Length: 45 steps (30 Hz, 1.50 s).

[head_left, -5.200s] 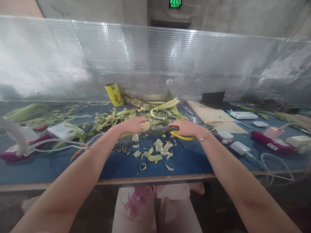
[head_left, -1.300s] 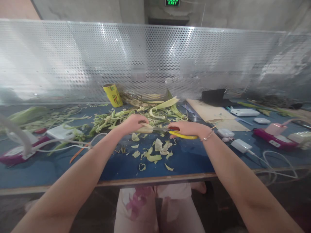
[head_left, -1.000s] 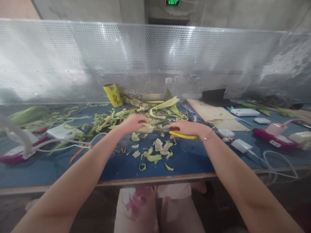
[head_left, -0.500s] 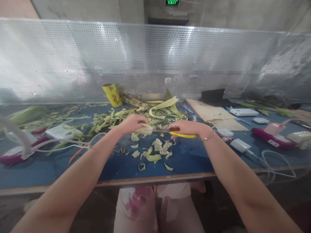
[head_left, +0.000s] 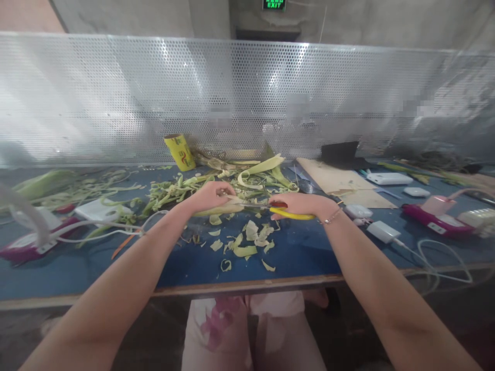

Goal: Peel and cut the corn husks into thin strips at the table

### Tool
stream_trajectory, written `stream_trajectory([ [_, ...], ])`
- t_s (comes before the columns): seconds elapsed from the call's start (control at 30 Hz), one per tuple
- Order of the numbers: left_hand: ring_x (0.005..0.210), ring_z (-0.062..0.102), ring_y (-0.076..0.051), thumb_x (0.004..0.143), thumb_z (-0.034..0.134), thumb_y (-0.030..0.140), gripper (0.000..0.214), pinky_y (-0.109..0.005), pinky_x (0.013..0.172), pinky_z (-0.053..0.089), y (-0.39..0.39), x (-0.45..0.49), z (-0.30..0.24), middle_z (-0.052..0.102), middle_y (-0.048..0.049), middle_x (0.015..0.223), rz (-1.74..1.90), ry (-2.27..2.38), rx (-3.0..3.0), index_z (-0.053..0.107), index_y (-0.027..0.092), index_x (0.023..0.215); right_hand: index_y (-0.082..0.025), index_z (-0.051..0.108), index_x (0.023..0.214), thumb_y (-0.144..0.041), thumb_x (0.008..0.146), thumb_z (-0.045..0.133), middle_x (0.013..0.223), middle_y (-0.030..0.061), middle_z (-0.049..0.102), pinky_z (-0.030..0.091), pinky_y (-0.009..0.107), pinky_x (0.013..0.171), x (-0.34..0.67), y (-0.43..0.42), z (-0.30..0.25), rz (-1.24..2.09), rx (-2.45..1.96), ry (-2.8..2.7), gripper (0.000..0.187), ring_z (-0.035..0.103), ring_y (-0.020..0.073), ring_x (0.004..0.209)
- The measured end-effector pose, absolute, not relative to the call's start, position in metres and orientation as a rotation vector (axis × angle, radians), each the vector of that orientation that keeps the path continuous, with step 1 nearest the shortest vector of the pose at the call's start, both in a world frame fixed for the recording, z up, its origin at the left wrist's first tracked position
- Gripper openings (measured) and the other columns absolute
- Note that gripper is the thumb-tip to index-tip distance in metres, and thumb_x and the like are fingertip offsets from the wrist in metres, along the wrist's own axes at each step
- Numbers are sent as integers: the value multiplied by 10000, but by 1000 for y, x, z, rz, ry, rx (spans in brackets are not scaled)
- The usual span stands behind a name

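Husk [head_left: 220, 209] shifted, now jutting under L hand [head_left: 211, 197] pinching it; R hand [head_left: 299, 203] gripping scissors [head_left: 293, 214]; sign [head_left: 274, 4]: "EXIT".

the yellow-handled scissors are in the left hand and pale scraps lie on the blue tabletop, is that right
Not quite: the head view shows the yellow-handled scissors in the right hand, not the left hand. The pale scraps do lie on the blue tabletop.
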State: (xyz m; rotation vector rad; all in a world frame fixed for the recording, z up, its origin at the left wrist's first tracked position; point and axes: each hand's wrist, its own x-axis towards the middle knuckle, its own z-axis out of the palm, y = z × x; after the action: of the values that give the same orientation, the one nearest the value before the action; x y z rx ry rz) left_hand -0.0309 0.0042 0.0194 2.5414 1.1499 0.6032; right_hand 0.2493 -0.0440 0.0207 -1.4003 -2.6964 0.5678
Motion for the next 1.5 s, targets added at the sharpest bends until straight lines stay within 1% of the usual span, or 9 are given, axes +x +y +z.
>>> stream_trajectory([
  [0.13,685,584,-112,698,577,337,185,-233,661,469,5,-33,23,671,-17,832,665,1188,2459,635,175,767,-224,548,1064,-608,732,542,1070,75,625,416,294,686,250,-44,20,559,-1407,-2708,508,583,226,868],
  [0.3,607,530,-102,681,609,413,255,-228,593,425,11,-38,23,631,-4,683,715,1315,2374,621,165,622,-225,554,1093,-627,726,534,1076,75,623,430,313,718,254,-41,18,581,-1384,-2697,545,585,226,874],
  [0.4,554,491,-95,676,614,441,295,-228,536,385,10,-39,24,587,-1,610,729,1339,2330,600,159,591,-232,546,1129,-654,716,525,1137,79,606,442,329,746,259,-39,19,597,-1413,-2669,591,585,241,927],
  [0.57,518,460,-90,667,619,439,289,-235,515,357,7,-38,27,557,5,557,663,1343,2339,616,161,588,-240,522,1182,-650,703,548,1225,83,566,446,351,815,265,-41,23,584,-1440,-2613,631,568,260,1020],
  [0.73,556,502,-112,644,629,464,292,-242,534,371,8,-37,25,611,-11,604,634,1322,2324,658,173,631,-236,503,1225,-649,699,551,1260,93,545,453,368,834,263,-42,24,617,-1436,-2611,670,557,272,1055],
  [0.93,600,537,-123,618,651,419,241,-236,577,390,10,-36,22,642,-11,639,615,1307,2289,686,182,642,-241,509,1225,-652,688,562,1259,81,548,450,360,855,259,-40,20,608,-1431,-2613,678,559,264,1054],
  [1.1,585,521,-117,617,659,400,212,-233,572,386,5,-32,23,631,-5,610,617,1292,2295,685,190,610,-232,522,1213,-629,704,564,1216,86,575,446,354,815,255,-42,20,565,-1393,-2651,646,574,257,1002],
  [1.3,612,539,-137,602,679,392,193,-248,581,396,3,-28,22,657,-25,671,611,1262,2307,717,208,648,-220,566,1156,-567,710,598,1128,72,616,432,317,762,253,-42,19,550,-1306,-2665,565,581,223,922],
  [1.5,653,560,-143,615,670,397,191,-244,607,407,2,-26,21,662,-27,713,551,1192,2402,704,209,621,-233,610,1109,-550,712,604,1062,60,644,424,298,697,252,-41,19,533,-1270,-2708,508,587,208,853],
])
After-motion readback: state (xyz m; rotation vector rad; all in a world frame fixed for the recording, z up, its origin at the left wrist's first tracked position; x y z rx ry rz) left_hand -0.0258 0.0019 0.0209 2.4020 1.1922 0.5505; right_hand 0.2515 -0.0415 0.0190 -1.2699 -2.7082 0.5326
